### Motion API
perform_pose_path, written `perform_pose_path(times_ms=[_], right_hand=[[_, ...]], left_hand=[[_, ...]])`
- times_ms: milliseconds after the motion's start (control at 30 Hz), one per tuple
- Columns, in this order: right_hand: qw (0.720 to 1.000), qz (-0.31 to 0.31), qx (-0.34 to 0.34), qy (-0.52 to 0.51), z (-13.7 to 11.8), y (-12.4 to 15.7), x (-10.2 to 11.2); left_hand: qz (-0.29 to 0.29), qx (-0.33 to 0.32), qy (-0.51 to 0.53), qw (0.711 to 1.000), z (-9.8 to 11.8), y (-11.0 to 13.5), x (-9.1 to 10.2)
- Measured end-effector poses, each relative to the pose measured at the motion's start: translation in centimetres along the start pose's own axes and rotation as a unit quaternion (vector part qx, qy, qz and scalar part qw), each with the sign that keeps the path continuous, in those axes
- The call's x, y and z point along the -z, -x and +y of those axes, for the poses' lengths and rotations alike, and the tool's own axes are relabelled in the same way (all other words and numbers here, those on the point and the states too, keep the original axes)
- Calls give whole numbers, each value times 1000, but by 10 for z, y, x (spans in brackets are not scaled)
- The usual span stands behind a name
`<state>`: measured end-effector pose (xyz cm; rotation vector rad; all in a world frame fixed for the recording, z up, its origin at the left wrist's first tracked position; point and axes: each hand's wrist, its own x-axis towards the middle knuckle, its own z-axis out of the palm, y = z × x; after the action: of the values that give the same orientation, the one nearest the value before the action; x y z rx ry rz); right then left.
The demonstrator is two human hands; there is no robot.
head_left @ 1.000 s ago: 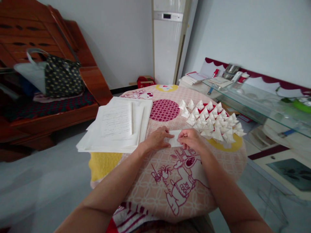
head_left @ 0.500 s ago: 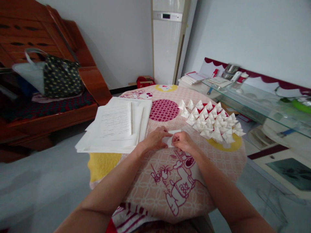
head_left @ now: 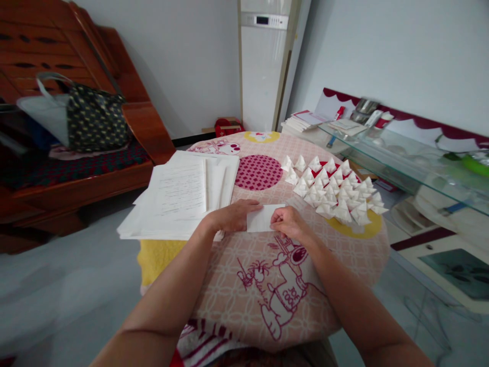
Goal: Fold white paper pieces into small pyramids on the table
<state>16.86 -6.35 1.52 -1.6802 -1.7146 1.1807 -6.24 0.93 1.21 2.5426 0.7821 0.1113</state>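
Tablecloth [head_left: 237, 300]: paper stack [head_left: 179, 196], folded shapes [head_left: 332, 187], small sheet [head_left: 260, 218].

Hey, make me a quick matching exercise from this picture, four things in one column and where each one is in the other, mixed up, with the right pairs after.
Things:
1. Small white sheet
2. Stack of papers
3. Folded paper shapes
4. Dark patterned bag

Places:
A. Right side of the tablecloth
B. On the wooden bench
C. Between the left hand and right hand
D. Left side of the tablecloth

Right pairs: 1-C, 2-D, 3-A, 4-B
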Motion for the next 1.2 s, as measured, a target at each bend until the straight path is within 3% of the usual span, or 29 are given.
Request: perform_pose_path(times_ms=[100,200,367,533,700,800,967,1100,1200], right_hand=[[999,6,-22,-38,0,0,3],[994,77,-31,-69,4,-2,10],[980,171,-22,-100,22,-11,21],[976,193,-28,-98,27,-14,20],[980,183,-31,-68,19,-12,16],[977,203,13,-65,18,-12,15],[958,244,149,4,20,-11,16],[948,207,234,64,16,-8,16],[949,179,248,77,14,-8,13]], left_hand=[[54,7,35,998,-2,-4,2],[111,32,38,993,-3,-9,0],[153,90,51,983,-2,-13,-2],[188,103,112,970,-1,-19,-9],[203,96,68,972,8,-26,-16],[215,78,48,972,18,-29,-17],[225,34,46,973,29,-29,-16],[192,0,38,981,33,-29,-15],[177,-24,47,983,34,-30,-16]])
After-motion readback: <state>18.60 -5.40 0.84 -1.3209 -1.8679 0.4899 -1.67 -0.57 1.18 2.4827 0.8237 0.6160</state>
